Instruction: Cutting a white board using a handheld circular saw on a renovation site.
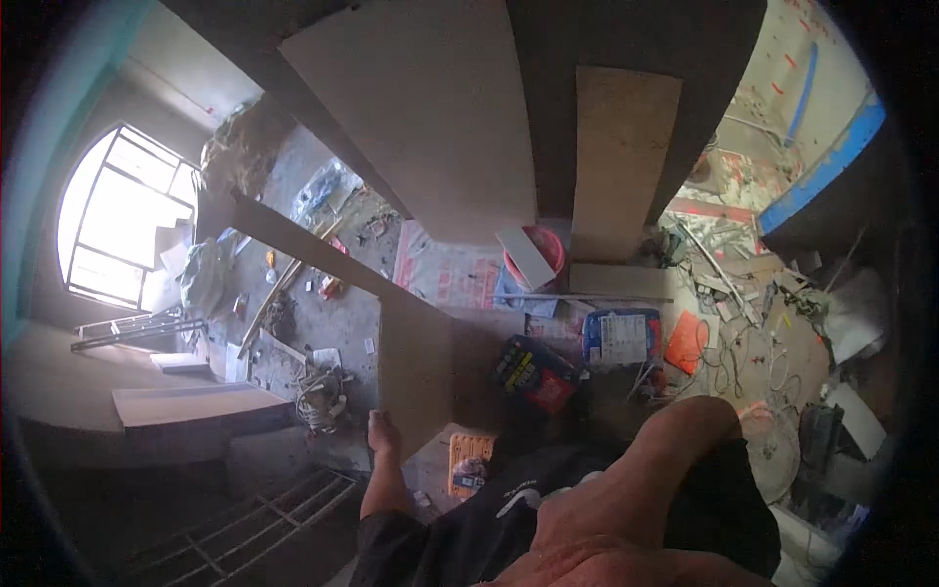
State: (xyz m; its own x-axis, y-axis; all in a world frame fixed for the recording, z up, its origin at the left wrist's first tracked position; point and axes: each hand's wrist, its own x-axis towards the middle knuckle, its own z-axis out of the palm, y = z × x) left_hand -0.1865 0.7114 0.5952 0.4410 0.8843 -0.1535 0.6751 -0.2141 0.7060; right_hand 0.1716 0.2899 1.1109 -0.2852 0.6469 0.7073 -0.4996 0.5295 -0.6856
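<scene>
My left hand (pixel 383 430) is closed at the lower left of a tan upright panel (pixel 416 357). Its fingers curl inward, and what lies in them, if anything, is too small to tell. My right arm (pixel 650 470) is bent sharply, its elbow raised at the lower right. From there the forearm runs back to the bottom edge, where my right hand (pixel 587 553) shows only in part, its fingers hidden. Ahead stand a large pale board (pixel 430 117) and a narrower tan board (pixel 626 147). Between them sits a red bucket (pixel 555 249) with a light offcut (pixel 525 257) across it.
A dark printed bag (pixel 536 374) and a blue container (pixel 641 338) lie in front of me. Cables (pixel 729 367) and rubble cover the floor at right. An orange plastic stool (pixel 460 460) is by my body. At left are a coiled cable (pixel 321 396) and a barred window (pixel 127 215).
</scene>
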